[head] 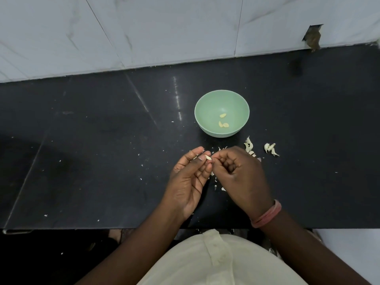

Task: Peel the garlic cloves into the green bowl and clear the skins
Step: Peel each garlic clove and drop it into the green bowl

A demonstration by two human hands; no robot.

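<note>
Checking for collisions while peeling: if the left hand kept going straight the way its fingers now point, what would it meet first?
The left hand points up and slightly right, pinching a garlic clove that the right hand also pinches. Past the clove, it would likely meet the green bowl near wall; height above the black counter is unclear.

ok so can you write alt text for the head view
Two hands work a garlic clove over a black counter: the left hand holds it while the right hand pinches its end. Beyond sits a green bowl holding three peeled cloves, with skins scattered nearby.
</note>
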